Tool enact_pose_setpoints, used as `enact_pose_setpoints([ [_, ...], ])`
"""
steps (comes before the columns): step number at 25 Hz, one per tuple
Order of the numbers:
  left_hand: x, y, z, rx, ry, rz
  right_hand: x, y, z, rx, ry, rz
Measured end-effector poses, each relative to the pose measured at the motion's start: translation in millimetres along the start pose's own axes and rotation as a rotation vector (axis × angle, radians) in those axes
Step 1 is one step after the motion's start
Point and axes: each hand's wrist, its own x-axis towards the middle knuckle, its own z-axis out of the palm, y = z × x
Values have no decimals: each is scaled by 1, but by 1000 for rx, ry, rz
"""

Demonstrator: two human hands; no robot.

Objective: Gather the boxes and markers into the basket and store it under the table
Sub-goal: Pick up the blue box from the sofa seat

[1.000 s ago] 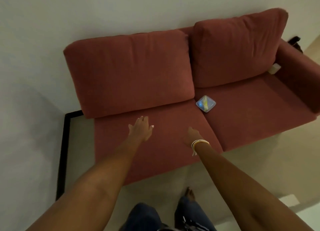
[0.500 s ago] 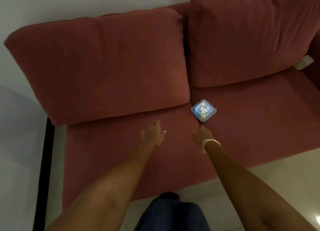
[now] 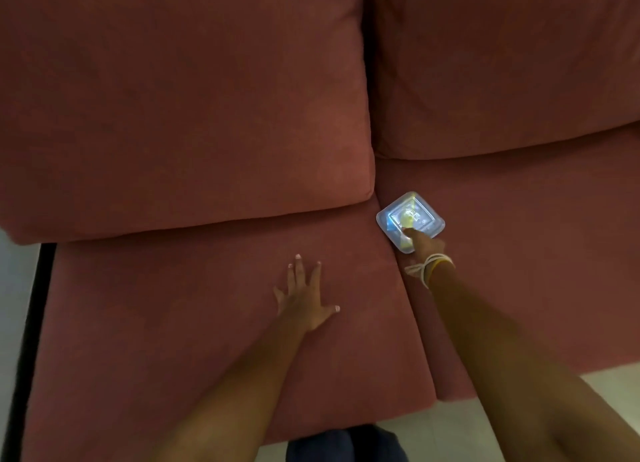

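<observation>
A small clear plastic box (image 3: 417,213) with something yellow inside lies on the red sofa, by the gap between the two seat cushions. My right hand (image 3: 427,247), with bands on its wrist, is on the box's near corner. One digit presses on the lid; the other fingers are hidden. The box still rests on the seat. My left hand (image 3: 304,298) lies flat on the left seat cushion (image 3: 156,323) with fingers spread, holding nothing. No basket or markers are in view.
Two large red back cushions (image 3: 173,97) fill the upper view. A pale floor (image 3: 450,434) shows below the sofa's front edge, with my knee in dark jeans (image 3: 346,444). A black frame edge (image 3: 29,305) runs down the far left.
I have leaned in closer to the sofa. My right hand went forward from short of the box onto its near corner. My left hand came down flat on the seat.
</observation>
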Motion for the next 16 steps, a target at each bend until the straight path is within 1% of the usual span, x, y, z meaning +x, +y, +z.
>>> enact_pose_setpoints([
  [2, 7, -6, 14, 90, -11, 4, 23, -7, 5, 89, 22, 100],
  [4, 14, -10, 19, 161, -28, 15, 37, -7, 14, 171, 141, 174],
  [6, 22, -12, 22, 167, -77, 6, 43, -5, 23, 168, 270, 207],
  [8, 24, -12, 24, 173, -107, -7, 41, -5, 29, 131, 313, 178],
  [10, 24, -11, 23, 180, -114, -11, 36, -5, 32, 153, 223, 77],
  [12, 20, -12, 16, 138, -134, -7, 22, -2, 33, 73, 179, -63],
  [13, 17, -11, 8, 50, -155, -10, 7, -2, 33, -32, 186, -144],
  [14, 11, -9, -2, -121, -179, -23, -13, 0, 32, -174, 186, -235],
  [15, 2, -7, -14, -373, -199, -51, -32, 3, 32, -342, 172, -364],
  [16, -12, -4, -29, -686, -221, -110, -54, 6, 31, -524, 144, -523],
])
